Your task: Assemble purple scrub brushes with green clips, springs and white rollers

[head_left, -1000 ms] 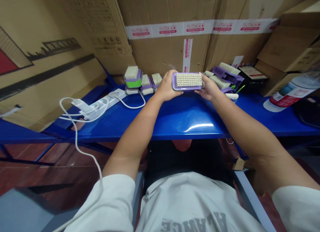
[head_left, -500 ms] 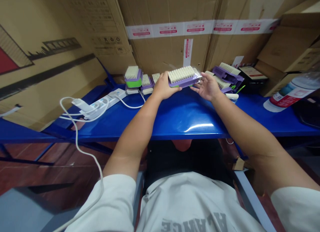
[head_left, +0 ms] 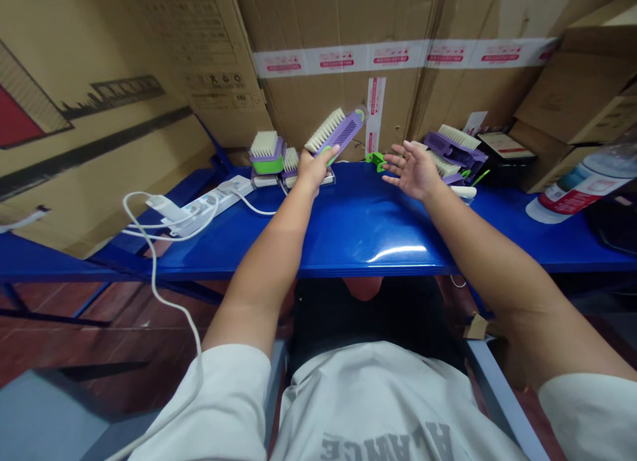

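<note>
My left hand (head_left: pixel 314 170) grips one end of a purple and green scrub brush (head_left: pixel 343 131), tilted up to the right, its cream bristles facing up and left. My right hand (head_left: pixel 414 171) is spread with the palm turned up and holds nothing. Just left of its fingertips lies a small green plastic piece (head_left: pixel 377 160). Beyond my left hand stands a stack of similar brushes (head_left: pixel 267 152). To the right of my right hand, more purple brush parts (head_left: pixel 454 149) with cream bristles are piled up.
A white power strip (head_left: pixel 204 205) with cables lies at left on the blue table (head_left: pixel 358 229). A water bottle (head_left: pixel 580 182) leans at right, near a dark box (head_left: pixel 505 152). Large cardboard boxes (head_left: pixel 338 16) wall off the back.
The brush has swung up and left in my left hand, its far end now raised. My right hand has come away from it and opened out. The green piece has come into view.
</note>
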`<state>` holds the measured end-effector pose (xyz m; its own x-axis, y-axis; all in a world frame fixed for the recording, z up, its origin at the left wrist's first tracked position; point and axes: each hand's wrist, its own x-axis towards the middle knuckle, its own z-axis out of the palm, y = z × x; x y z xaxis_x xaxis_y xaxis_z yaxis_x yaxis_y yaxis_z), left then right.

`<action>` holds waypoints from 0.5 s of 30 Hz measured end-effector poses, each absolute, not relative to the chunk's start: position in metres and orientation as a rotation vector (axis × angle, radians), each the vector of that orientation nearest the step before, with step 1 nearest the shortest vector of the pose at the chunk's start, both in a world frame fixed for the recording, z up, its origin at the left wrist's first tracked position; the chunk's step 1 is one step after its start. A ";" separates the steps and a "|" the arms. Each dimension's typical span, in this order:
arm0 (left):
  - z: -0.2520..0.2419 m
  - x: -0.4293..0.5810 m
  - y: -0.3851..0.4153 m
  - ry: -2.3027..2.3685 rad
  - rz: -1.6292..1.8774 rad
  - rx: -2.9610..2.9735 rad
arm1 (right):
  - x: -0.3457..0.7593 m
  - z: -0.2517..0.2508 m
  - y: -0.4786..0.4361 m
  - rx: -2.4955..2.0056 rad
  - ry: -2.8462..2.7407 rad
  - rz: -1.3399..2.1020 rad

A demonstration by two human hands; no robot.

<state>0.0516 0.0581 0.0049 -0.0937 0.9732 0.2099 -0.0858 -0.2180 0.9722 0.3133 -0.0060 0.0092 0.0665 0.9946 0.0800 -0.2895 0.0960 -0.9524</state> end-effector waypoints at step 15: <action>0.011 0.044 0.072 1.108 1.546 1.019 | 0.314 0.012 -0.009 -0.963 -1.044 1.223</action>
